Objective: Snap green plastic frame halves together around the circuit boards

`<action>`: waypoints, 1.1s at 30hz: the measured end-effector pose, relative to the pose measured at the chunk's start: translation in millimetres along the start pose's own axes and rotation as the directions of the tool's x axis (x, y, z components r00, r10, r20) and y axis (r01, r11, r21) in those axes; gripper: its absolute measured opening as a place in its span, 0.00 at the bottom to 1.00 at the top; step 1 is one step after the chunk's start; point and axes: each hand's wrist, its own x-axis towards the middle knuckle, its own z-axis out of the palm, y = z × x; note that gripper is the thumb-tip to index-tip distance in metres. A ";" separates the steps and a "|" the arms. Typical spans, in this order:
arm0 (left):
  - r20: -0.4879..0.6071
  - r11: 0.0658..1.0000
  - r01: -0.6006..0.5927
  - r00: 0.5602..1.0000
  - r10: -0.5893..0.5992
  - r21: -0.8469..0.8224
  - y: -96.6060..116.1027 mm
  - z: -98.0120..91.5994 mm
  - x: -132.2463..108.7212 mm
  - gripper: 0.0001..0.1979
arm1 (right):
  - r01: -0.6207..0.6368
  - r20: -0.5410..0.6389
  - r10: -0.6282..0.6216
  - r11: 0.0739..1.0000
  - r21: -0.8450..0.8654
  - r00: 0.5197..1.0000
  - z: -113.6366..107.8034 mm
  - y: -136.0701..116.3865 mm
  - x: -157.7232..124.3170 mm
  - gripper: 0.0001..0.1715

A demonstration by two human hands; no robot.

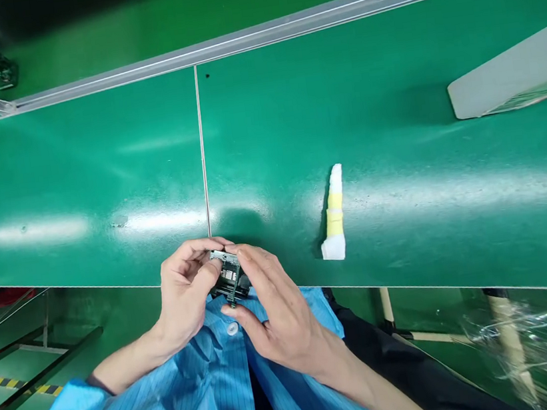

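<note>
My left hand (184,294) and right hand (280,308) are together, pinching a small circuit board (229,277) just off the edge of the green bench (100,187). It looks light, stiff and fragile, so its metal-framed edges seem the safest hold.

Left hand (185,297): fingers (187,258) curled inward, wrist slightly bent. Right hand (280,315): fingers (260,274) arched over, thumb (238,320) low, just beside the left hand. Left forearm (128,366), right forearm (372,383): bare, angled inward.
</note>
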 end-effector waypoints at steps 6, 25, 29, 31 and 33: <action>0.049 1.000 -0.006 0.999 0.007 -0.022 0.5 -0.4 0.9 0.05 | -0.023 0.004 0.023 0.996 0.089 1.000 -1.7 5.8 -0.6 0.41; 0.119 0.998 0.032 0.993 -0.025 -0.056 3.7 -0.7 0.8 0.08 | -0.040 0.025 0.038 0.997 0.072 0.999 -2.2 -1.0 4.4 0.38; 0.109 0.998 0.018 0.994 -0.011 -0.056 2.5 1.5 0.6 0.08 | -0.008 0.002 0.008 1.000 0.006 1.000 -2.4 -1.6 6.7 0.39; 0.098 0.999 0.007 0.995 -0.002 -0.049 2.5 2.6 0.4 0.07 | 0.031 -0.025 -0.032 0.998 -0.047 0.999 -1.5 -1.7 7.7 0.40; 0.095 0.998 -0.001 0.995 0.006 -0.056 3.6 2.3 0.8 0.07 | 0.061 -0.034 -0.063 0.997 -0.056 0.997 -1.6 -1.8 8.0 0.41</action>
